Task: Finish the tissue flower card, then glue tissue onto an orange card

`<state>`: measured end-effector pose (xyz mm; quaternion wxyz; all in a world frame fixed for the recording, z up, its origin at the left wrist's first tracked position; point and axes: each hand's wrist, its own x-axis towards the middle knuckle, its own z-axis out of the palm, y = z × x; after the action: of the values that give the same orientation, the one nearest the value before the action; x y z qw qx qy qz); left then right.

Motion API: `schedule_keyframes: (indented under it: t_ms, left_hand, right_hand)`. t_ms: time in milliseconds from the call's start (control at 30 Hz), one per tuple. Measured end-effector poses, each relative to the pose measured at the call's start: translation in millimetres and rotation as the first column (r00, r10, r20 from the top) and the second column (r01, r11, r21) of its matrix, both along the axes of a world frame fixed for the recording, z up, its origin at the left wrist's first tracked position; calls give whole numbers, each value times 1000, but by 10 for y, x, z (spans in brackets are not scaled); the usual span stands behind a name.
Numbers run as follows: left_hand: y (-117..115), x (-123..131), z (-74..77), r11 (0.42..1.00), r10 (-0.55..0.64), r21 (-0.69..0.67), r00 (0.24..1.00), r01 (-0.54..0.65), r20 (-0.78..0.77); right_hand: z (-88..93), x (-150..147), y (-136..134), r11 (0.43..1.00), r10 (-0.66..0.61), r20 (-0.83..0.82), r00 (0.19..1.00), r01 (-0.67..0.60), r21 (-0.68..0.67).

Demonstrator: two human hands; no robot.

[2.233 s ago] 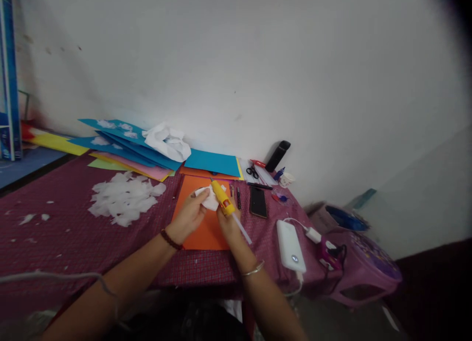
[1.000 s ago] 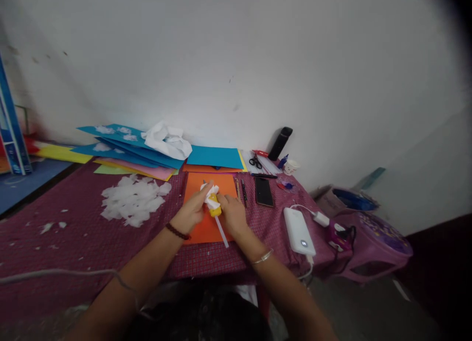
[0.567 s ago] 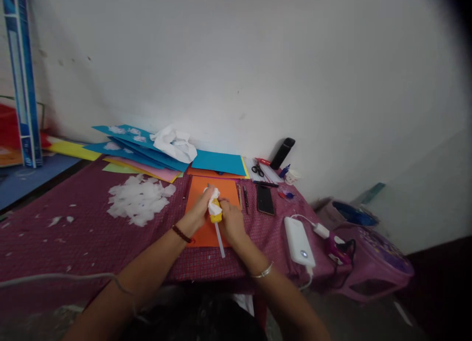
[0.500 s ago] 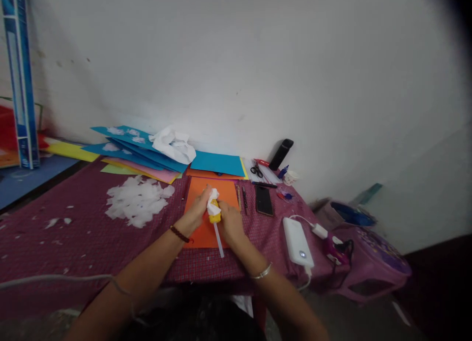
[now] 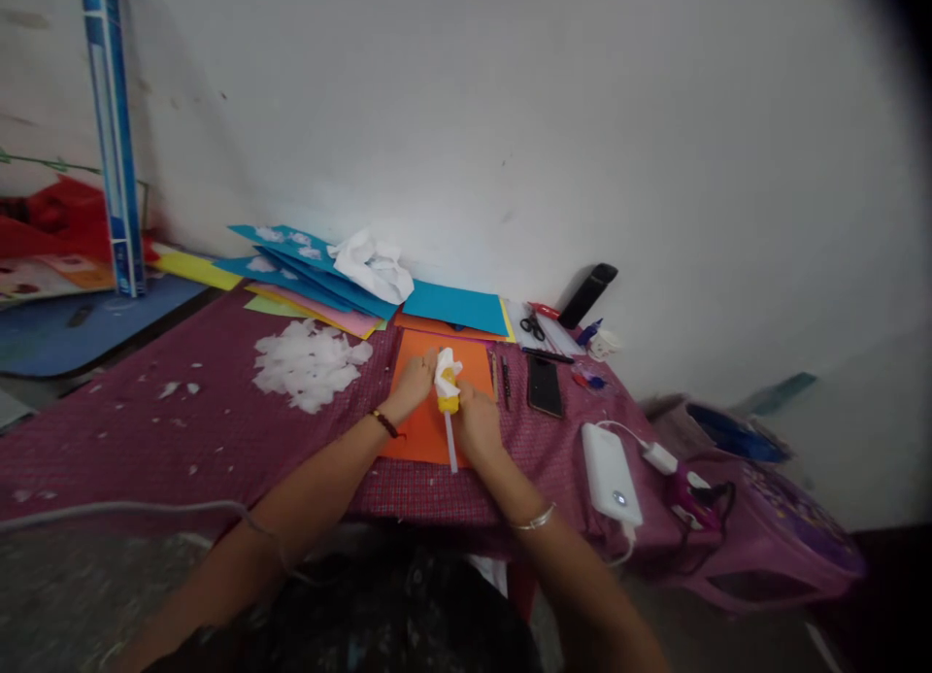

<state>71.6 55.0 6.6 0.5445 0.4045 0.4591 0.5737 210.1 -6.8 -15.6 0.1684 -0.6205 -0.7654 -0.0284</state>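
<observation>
The fingers of the left hand point(image 5: 414, 382) pinch a white scrap point(image 5: 446, 364) against the tip of a yellow glue gun point(image 5: 448, 398). The right hand point(image 5: 475, 422) is clenched around the gun's body, and a pale glue stick point(image 5: 451, 452) pokes back toward the person. Both hands work just over an orange sheet point(image 5: 477, 364) on the maroon tablecloth point(image 5: 218, 440). A heap of white bits point(image 5: 310, 364) lies off to the left. A dark phone point(image 5: 543, 386) and a white power bank point(image 5: 612, 462) lie to the right.

A home craft corner is suggested: a table point(image 5: 182, 430) covered in maroon cloth against a plain white wall point(image 5: 510, 119), strewn with coloured paper sheets point(image 5: 451, 306), scissors point(image 5: 532, 325), pens point(image 5: 505, 380) and a phone point(image 5: 543, 386).
</observation>
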Motion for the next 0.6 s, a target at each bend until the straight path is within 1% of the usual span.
schedule_keyframes:
  t_ms: [167,267,367,500,600]
  left_hand:
    - [-22,135,-2,998,61,1,996,-62,-71]
    - [-48,188,8,997,82,0,992,-82,-94]
    - [-98,219,1,996,85,-7,991,-86,-99]
    - [-168,294,-47,997,70,-34,995,-73,-67]
    - [-154,339,-89,997,44,-60,999,-44,6]
  right_hand:
    - [65,12,-9,999,-39,-70,997,40,12]
    - [125,18,-21,997,-78,-73,994,78,2]
    - [156,32,-16,996,-90,-88,992,89,-13]
    - [144,72,15,994,-105,-160,982,103,-25]
    - [116,90,35,994,-112,-176,978,109,-23]
